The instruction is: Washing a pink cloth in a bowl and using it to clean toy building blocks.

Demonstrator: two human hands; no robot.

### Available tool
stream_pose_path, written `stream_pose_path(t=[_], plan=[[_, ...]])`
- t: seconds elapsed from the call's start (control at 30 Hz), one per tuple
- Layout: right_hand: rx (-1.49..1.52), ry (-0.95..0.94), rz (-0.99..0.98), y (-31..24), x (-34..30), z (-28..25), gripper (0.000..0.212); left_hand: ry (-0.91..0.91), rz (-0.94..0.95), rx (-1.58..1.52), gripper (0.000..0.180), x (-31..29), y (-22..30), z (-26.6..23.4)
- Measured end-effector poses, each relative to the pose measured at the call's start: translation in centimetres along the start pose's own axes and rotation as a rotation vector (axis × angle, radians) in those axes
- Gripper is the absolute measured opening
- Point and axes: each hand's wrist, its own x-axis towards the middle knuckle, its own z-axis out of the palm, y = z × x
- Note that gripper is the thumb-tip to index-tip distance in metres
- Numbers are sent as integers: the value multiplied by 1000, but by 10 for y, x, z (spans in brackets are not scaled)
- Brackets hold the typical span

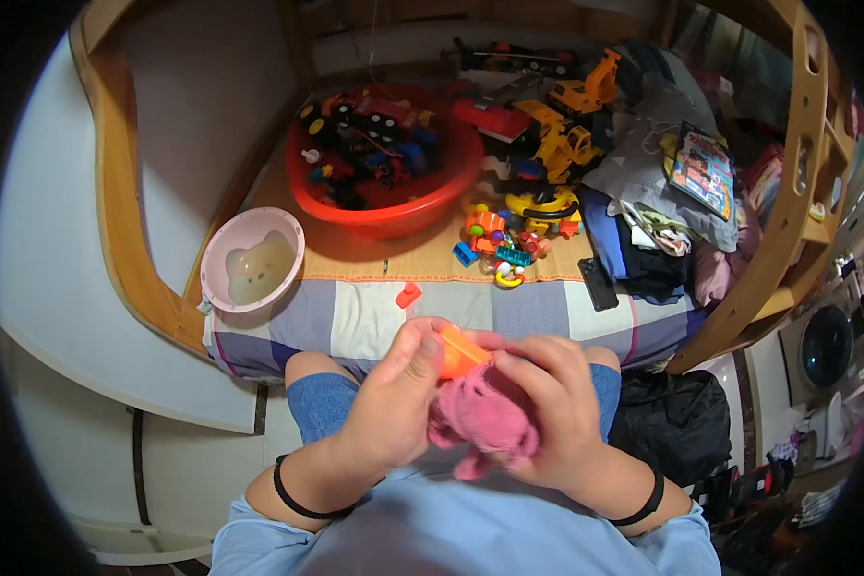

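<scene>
Over my lap, my left hand point(394, 389) is closed on an orange plastic toy piece point(462, 354). My right hand point(555, 403) grips a bunched pink cloth point(488, 413) and presses it against the orange piece, its fingertips meeting the piece's right end. Part of the toy is hidden by my fingers and the cloth, so its full shape does not show. Just beyond my hands, a small red plastic piece point(409, 295) lies on the checked bedding point(365, 322).
A pink basin point(211, 259) with cloudy water stands at left. Behind it sits a large red tub point(394, 223) full of toys. Colourful small toys point(514, 252), a yellow toy excavator point(564, 149), a black phone point(599, 284) and piled clothes point(643, 254) lie to the right, near a wooden ladder point(799, 206).
</scene>
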Motion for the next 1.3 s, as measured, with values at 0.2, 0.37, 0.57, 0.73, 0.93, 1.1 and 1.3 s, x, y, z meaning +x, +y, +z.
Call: stream_pose_path(t=[0.2,0.37,0.57,0.73,0.93,1.1,1.3], plan=[[-167,37,-75,7,-2,7,66,-62,-7,242,52,-8,4,17],[-122,32,-42,4,4,-5,61,-95,-2,250,53,-10,5,14],[-153,247,214,26,1,-14,54,-41,12,101,50,-2,8,11],[-170,-1,-75,-1,20,-20,69,25,-22,13,47,-2,4,7],[-111,22,-48,22,3,8,68,-24,35,177,46,-4,-2,7],[-215,80,141,51,0,-12,59,-2,30,192,55,-11,3,12],[72,-95,-25,28,6,-5,82,-17,-85,154,52,-10,0,3]])
